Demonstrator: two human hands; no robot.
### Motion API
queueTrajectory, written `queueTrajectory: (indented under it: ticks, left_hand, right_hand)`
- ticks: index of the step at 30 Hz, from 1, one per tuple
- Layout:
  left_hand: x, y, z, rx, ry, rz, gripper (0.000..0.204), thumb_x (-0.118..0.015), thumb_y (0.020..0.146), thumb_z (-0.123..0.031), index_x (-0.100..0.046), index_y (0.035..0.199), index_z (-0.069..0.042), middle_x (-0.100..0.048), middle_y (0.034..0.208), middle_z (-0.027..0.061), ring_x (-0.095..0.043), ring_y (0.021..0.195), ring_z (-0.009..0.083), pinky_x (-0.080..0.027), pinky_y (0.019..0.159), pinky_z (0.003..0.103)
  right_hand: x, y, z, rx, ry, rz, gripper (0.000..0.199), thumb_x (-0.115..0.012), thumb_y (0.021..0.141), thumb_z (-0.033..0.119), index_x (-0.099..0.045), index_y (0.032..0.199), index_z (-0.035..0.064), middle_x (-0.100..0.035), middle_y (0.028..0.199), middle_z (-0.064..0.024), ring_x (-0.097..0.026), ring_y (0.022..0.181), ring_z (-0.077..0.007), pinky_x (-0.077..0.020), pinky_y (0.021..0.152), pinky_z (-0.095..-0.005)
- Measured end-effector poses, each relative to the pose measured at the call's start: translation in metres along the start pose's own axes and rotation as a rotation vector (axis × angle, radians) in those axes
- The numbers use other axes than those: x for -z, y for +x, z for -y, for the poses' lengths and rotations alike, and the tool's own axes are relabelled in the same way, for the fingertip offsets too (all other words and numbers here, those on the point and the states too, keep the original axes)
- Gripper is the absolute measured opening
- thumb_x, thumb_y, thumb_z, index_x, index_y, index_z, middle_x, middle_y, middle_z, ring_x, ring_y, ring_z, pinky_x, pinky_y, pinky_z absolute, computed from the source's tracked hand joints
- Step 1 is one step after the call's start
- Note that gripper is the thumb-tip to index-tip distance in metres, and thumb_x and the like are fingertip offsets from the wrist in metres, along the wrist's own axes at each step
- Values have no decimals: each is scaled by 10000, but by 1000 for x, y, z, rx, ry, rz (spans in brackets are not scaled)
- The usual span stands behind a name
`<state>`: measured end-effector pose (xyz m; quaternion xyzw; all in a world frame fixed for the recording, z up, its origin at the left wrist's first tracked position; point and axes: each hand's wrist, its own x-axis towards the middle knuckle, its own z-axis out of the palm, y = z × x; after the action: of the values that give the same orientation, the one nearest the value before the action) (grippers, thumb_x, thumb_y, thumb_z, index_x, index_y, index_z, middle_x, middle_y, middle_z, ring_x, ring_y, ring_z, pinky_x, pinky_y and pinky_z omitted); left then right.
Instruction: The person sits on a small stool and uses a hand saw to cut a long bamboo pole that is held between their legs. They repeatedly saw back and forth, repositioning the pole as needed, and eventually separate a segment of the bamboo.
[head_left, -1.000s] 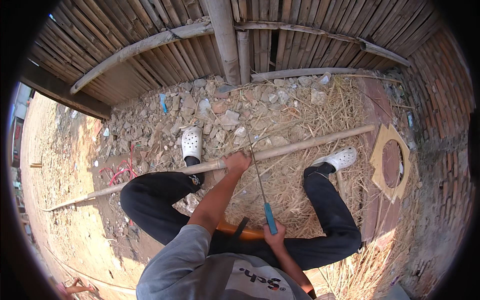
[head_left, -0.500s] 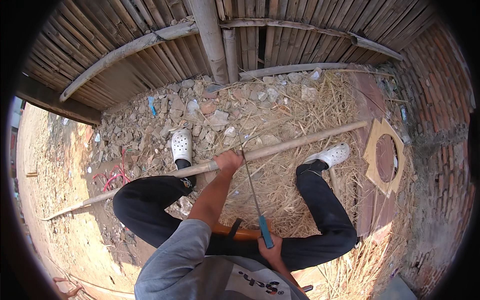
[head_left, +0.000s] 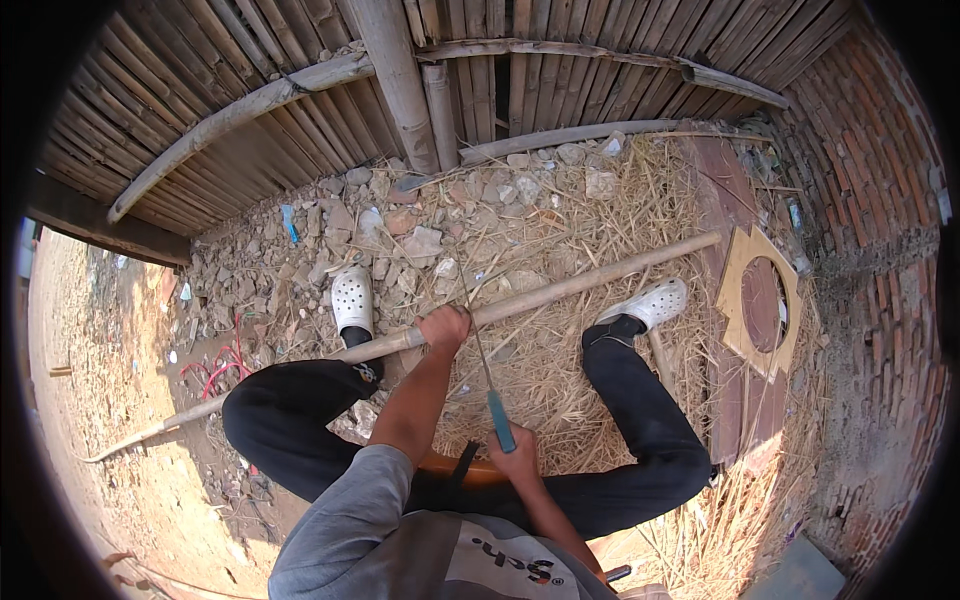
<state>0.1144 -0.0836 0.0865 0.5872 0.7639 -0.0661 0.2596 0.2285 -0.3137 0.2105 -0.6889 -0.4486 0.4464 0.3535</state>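
Left fingers (head_left: 444,326) wrap the pole (head_left: 600,277) beside the saw's blade (head_left: 482,356); right fingers (head_left: 517,460) grip its teal handle (head_left: 500,420).

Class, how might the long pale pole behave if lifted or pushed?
The pole looks thick and woody, so probably stiff. It seems round, so it could roll, though straw beside it might slow that. Being long, it may swing awkwardly if lifted near one end.

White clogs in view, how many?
2. The left clog is just beyond the pole; the right clog is on the pole's near side. I see no others.
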Motion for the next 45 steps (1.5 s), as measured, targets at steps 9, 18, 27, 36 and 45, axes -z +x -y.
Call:
queueTrajectory:
  ticks: [9, 18, 27, 36, 45]
  left_hand:
    - [1, -16, 15, 0, -11, -34, 405, -471, 847, -388, -730, 859, -76, -712, 902, 178, -691, 847, 295, -359, 933, 484]
    - [-14, -3, 25, -18, -5, -90, 377, -484, 841, -357, -729, 826, -71, -713, 828, 159, -690, 766, 311, -364, 936, 507]
    - [-4, -6, 15, -80, -22, -99, 383, -480, 837, -355, -730, 820, -65, -712, 828, 168, -688, 762, 314, -369, 923, 492]
    - [-43, -28, 13, -18, 20, -44, 396, -462, 847, -369, -737, 847, -84, -717, 900, 171, -694, 838, 303, -368, 922, 486]
    - [9, -21, -2, -39, 11, -43, 428, -439, 869, -384, -733, 859, -73, -716, 915, 172, -693, 852, 309, -362, 938, 497]
  right_hand:
    - [24, -60, -28, -14, -32, -73, 165, -639, 768, 128, -570, 662, 22, -500, 521, -108, -542, 488, -150, -432, 486, -345]
    - [22, -77, 7, 7, 5, -115, 206, -605, 776, 92, -508, 615, 9, -443, 502, -12, -423, 485, -72, -366, 452, -300]
    - [-5, -10, 16, -8, -129, -79, 183, -620, 769, 102, -529, 641, 9, -431, 502, -64, -450, 485, -92, -405, 475, -333]
    - [1, -18, -20, -22, -38, -74, 190, -622, 761, 99, -527, 631, -3, -463, 508, -111, -473, 460, -133, -415, 481, -337]
    - [25, -62, 23, -39, -23, -66, 164, -641, 766, 89, -551, 676, -15, -520, 549, -103, -551, 514, -144, -431, 510, -346]
